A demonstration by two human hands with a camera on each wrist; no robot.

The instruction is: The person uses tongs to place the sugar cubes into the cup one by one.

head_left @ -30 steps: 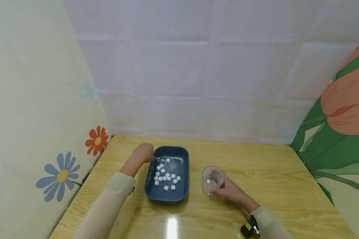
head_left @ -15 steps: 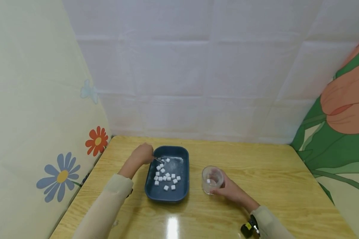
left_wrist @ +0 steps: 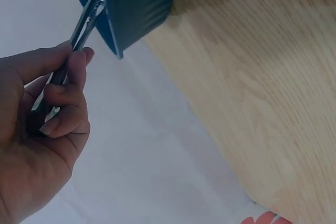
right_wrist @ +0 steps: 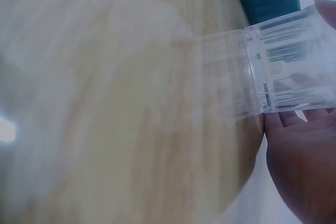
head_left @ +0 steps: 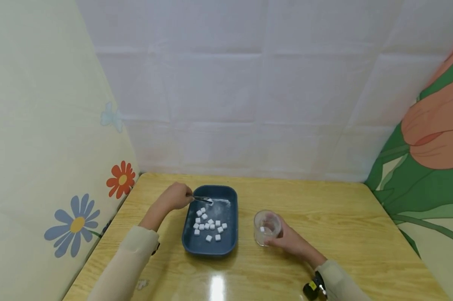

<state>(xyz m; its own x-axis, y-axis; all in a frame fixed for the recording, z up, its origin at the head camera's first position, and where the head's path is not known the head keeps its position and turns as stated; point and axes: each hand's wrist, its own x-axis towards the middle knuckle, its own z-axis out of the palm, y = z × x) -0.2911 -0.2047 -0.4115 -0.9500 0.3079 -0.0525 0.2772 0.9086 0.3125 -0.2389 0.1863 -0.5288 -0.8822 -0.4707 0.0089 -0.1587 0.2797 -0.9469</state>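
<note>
In the head view my left hand (head_left: 175,196) pinches metal tweezers (head_left: 200,198) over the left rim of a dark blue tray (head_left: 210,250). The tweezers' tips are at a white cube (head_left: 210,201) near the tray's far end; whether they grip it is too small to tell. Several more white cubes (head_left: 207,226), like sugar cubes, lie loose nearer the front. My right hand (head_left: 286,238) grips a clear glass (head_left: 262,239) standing right of the tray, with a small white cube (head_left: 262,229) inside. In the left wrist view, fingers (left_wrist: 68,119) curl round the tweezers.
The wooden table (head_left: 313,205) carries the tray and the glass. White powder (head_left: 222,202) marks the tray's floor. A pale wall cloth (head_left: 211,146) hangs at the back, flowered cloths at both sides. A small pale piece (head_left: 142,284) lies by the left sleeve.
My left hand has shifted slightly left and lifted, and the tweezers now show more of their length, their tips moved right to the far cube. The right hand and glass stay put.
</note>
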